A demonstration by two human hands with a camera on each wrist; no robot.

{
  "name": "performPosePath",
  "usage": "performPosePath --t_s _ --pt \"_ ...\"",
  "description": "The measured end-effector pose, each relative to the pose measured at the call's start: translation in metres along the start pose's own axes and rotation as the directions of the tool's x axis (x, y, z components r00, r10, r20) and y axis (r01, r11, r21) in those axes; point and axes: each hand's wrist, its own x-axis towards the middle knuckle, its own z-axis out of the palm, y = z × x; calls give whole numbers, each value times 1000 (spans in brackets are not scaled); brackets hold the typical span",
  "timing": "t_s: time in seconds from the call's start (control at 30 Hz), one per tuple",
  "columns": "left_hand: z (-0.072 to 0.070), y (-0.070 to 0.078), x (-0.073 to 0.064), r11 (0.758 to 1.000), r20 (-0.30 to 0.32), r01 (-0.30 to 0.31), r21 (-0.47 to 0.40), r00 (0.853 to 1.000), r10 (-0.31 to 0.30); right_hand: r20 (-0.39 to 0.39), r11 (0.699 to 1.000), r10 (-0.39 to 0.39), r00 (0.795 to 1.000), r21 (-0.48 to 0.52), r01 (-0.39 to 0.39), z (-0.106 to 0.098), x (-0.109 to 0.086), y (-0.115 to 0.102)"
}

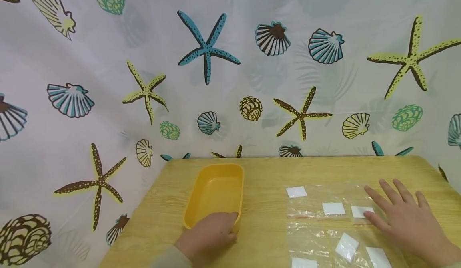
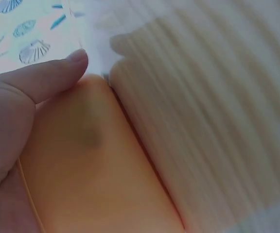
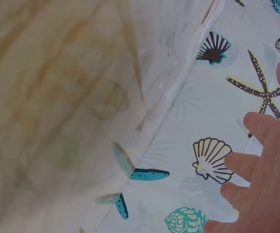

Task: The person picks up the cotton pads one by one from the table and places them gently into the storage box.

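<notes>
A yellow rectangular plastic tray (image 1: 216,192) sits on the left half of the wooden table. My left hand (image 1: 209,234) grips its near rim, the thumb over the edge; the left wrist view shows this hand (image 2: 13,121) against the tray (image 2: 101,174). Over at the right, my right hand (image 1: 410,222) is spread above the table beside clear plastic bags (image 1: 306,236). White rectangular pieces (image 1: 333,208) lie with the bags. Whether the right fingertips touch a bag is unclear. In the right wrist view the spread fingers of this hand (image 3: 261,179) hold nothing.
Behind the wooden table (image 1: 264,204) and along its left side hangs a white curtain (image 1: 230,75) printed with starfish and shells. The bags lie in rough rows on the table's right half.
</notes>
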Motion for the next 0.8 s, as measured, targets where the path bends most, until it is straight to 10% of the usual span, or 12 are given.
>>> performPosePath --t_s 0.8 --pt "14 89 11 996 127 75 37 989 -79 47 1000 7 999 18 -8 4 3 -4"
